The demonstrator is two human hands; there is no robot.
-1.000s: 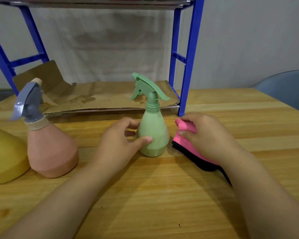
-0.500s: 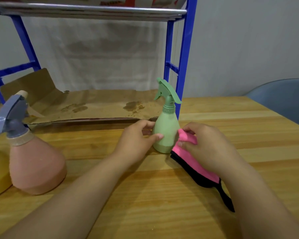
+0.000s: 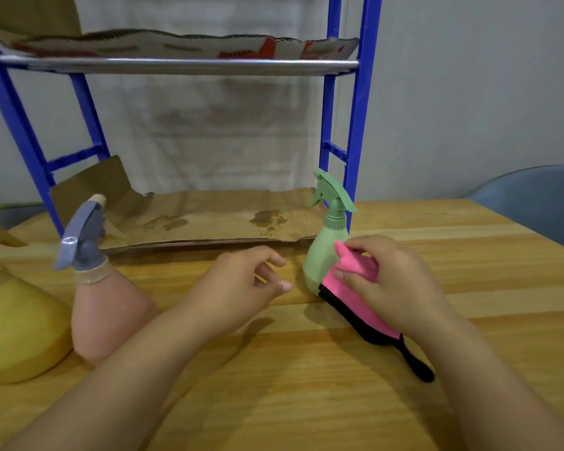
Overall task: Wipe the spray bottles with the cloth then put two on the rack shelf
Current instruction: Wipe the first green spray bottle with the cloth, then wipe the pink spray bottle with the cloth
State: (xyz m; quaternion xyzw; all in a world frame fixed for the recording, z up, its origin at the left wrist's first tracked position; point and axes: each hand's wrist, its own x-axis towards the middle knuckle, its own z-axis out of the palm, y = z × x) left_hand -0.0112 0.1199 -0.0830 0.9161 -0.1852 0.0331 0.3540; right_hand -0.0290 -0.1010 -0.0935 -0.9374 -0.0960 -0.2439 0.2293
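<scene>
On the pale wooden table, just in front of the blue metal rack's right front post, stands the small sage-green plastic spray bottle, upright, trigger head pointing left. Right hand grips a folded pink cloth with black edging, pressed against the bottle's right flank; the cloth's lower end and black strap trail on the table. Left hand hovers just left of the bottle, fingers loosely curled, holding nothing, not touching it.

Step in hand, as judged: wiping the green bottle, low on its body. How firmly the cloth bears on the plastic is hard to read from this angle.

Far left, a squat pink bottle with a grey-blue trigger and a larger yellow bottle stand touching or nearly so, well apart from the cloth. Both cardboard-lined rack shelves, the lower and the upper, hold no bottles.

Next move likely calls for the left hand to steady the light bottle so it does not slide or tip under the cloth, then working round the body and up to the neck.
</scene>
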